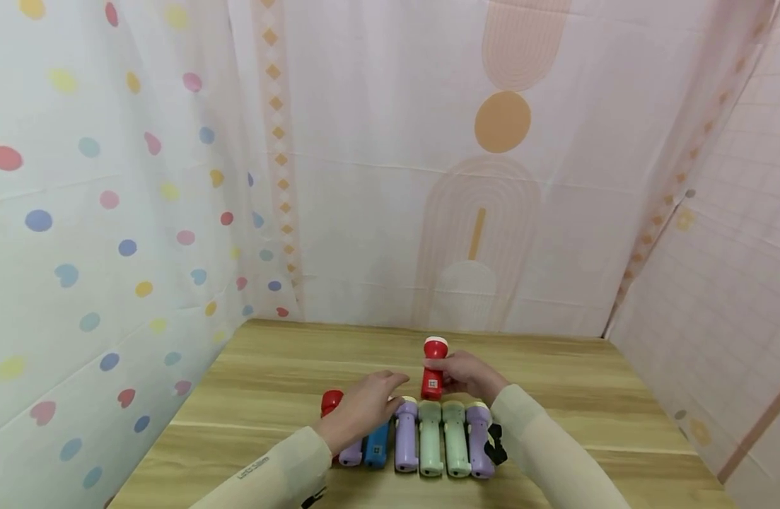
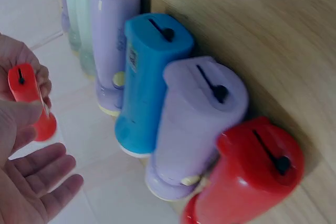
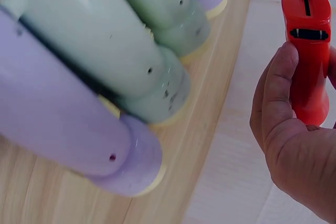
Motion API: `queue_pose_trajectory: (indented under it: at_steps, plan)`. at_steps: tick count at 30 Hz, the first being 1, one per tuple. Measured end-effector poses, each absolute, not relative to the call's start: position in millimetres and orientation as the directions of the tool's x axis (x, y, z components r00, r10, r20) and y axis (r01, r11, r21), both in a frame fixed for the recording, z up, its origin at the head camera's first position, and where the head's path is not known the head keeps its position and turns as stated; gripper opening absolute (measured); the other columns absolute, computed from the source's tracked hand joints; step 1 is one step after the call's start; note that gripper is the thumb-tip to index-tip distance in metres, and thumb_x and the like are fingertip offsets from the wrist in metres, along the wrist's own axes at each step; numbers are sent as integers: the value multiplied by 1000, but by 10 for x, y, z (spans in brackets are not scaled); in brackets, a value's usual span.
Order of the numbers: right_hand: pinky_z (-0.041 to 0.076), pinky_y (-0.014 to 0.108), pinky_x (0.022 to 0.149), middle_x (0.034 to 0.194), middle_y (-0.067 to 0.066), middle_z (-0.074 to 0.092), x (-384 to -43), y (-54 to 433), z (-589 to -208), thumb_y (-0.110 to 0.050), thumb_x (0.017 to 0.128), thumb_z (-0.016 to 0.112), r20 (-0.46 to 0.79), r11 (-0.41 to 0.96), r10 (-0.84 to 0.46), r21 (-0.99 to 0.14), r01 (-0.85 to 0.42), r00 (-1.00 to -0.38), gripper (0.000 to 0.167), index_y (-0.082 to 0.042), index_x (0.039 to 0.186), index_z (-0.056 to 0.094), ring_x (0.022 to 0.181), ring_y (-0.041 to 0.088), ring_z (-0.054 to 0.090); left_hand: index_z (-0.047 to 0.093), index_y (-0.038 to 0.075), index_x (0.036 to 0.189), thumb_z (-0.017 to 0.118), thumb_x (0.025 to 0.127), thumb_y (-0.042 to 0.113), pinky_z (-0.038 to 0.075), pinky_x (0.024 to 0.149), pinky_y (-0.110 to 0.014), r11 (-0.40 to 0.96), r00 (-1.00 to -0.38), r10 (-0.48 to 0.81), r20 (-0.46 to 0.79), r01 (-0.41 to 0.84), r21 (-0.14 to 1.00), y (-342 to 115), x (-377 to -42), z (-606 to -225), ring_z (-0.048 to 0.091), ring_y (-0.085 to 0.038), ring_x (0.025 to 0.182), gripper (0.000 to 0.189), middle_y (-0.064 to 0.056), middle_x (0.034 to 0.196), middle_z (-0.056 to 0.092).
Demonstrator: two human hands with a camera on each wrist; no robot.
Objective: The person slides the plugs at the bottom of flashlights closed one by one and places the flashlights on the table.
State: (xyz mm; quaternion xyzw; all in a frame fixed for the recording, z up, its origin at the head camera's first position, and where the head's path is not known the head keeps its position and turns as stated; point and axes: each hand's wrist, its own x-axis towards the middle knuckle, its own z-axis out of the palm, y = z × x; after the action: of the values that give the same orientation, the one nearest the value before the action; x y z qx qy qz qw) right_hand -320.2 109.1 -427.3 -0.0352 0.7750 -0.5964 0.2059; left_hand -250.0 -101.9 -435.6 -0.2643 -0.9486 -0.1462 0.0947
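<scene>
A red flashlight (image 1: pixel 433 385) with a white rim is gripped in my right hand (image 1: pixel 469 375), raised above the row; the right wrist view shows fingers and thumb around its red body (image 3: pixel 310 85). My left hand (image 1: pixel 364 410) hovers over the left part of the row, fingers extended and holding nothing; in the left wrist view its palm (image 2: pixel 23 192) faces the held flashlight. Below lie a red flashlight (image 2: pixel 257 177), a purple one (image 2: pixel 197 114), a blue one (image 1: pixel 377 445), another purple one (image 1: pixel 405 438), two pale green ones (image 1: pixel 431 442) and a purple one (image 1: pixel 479 442) at the right end.
The flashlights lie side by side on a wooden table (image 1: pixel 269 367), lenses pointing away. Behind the table hangs a patterned curtain (image 1: pixel 364 233). A dotted curtain (image 1: pixel 141 283) closes the left side, and a pale one (image 1: pixel 714 283) the right.
</scene>
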Motion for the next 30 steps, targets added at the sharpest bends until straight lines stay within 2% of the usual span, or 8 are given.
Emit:
queue_pose_trajectory:
  at_steps: [9,16,20,24,30]
  plan:
    - [57,30,68,81,8,64,-3206,1290,-4249,-25,95,66,-282,313,-254,-929,197,-925,30,5,98,64,68,15,61,65,8,126,74,89,33,52,92,-50,871,-890,399,219,443,213,-1245,-2481,-4444,60,-34,113,46,-18,124,61]
    - [58,32,68,84,10,66,-3152,1508,-4298,-25,95,67,-292,333,-240,-921,204,-926,32,6,101,63,71,16,63,65,4,124,78,86,33,46,96,-57,879,-905,376,200,417,231,-1376,-2431,-4526,55,-43,118,49,-26,126,58]
    - [58,34,70,90,12,66,-3128,1636,-4343,-22,95,66,-295,349,-212,-913,210,-931,33,8,107,60,74,18,64,67,4,123,78,85,37,49,90,-56,882,-895,398,200,433,187,-1417,-2358,-4571,56,-43,114,52,-27,124,57]
    - [58,36,71,93,14,66,-3099,1806,-4351,-22,95,66,-298,384,-180,-898,212,-937,37,10,111,57,77,21,65,68,6,122,78,84,42,53,82,-52,883,-883,429,188,454,116,-1437,-2291,-4617,56,-37,107,53,-23,117,58]
    - [59,38,70,90,15,66,-3042,2094,-4393,-20,95,65,-316,435,-138,-871,229,-939,36,13,109,56,76,23,66,68,9,122,77,84,45,55,78,-49,891,-888,437,145,449,63,-1418,-2250,-4669,55,-32,103,53,-19,114,58]
